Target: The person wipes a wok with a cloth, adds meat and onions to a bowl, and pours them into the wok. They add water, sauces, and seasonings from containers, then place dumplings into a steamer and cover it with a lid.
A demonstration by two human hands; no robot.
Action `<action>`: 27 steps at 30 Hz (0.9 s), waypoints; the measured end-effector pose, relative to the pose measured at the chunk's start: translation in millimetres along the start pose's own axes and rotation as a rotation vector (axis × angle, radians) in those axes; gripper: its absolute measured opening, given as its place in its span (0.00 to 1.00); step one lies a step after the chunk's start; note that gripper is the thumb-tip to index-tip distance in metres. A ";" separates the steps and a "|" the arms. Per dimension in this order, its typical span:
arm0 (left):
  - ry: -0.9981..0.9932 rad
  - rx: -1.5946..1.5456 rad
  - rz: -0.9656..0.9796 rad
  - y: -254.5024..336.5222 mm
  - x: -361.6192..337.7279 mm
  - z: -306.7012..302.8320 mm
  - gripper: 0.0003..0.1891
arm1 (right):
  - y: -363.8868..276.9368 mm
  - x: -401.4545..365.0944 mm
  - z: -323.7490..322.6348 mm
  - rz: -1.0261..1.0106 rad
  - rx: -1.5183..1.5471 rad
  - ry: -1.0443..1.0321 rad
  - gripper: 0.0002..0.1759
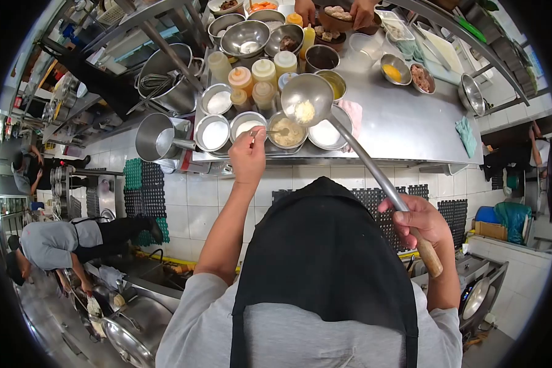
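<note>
My left hand pinches the handle of a small spoon, whose end is in a round metal container of beige powder. My right hand is wrapped round the long handle of a large metal ladle. The ladle's bowl hangs over the containers, with a pale yellow heap in it. Beside the beige powder stand containers of white powder and white contents. Squeeze bottles are grouped left of the ladle bowl.
Another person's hands hold a bowl across the steel counter. Egg-yellow liquid fills a bowl to the right, near a bowl of meat. A pot with a whisk and an empty saucepan stand left. A co-worker bends at the far left.
</note>
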State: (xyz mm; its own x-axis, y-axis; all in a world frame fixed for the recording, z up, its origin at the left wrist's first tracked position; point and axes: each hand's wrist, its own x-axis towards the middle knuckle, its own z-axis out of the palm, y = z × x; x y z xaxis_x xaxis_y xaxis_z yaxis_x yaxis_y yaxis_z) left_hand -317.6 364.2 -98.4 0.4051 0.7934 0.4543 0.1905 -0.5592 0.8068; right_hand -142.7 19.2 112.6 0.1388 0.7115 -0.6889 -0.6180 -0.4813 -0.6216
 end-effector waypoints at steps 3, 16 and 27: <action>-0.032 -0.060 -0.174 -4.2 -3.5 10.1 0.09 | 2.6 -5.3 -3.9 -0.015 0.026 0.031 0.18; 0.093 -0.358 -0.667 -23.6 7.9 5.8 0.15 | 12.2 -13.0 -16.2 0.040 -0.043 0.102 0.16; 0.169 0.422 0.124 47.2 70.2 -102.0 0.11 | 1.3 12.3 -8.7 0.143 0.093 -0.085 0.18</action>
State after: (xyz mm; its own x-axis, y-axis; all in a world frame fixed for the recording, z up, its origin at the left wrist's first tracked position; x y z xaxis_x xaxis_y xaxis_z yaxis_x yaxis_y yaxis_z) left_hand -371.4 418.0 10.1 0.3029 0.7232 0.6207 0.5108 -0.6730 0.5348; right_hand -135.0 22.8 100.0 -0.0194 0.6818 -0.7313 -0.6959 -0.5344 -0.4797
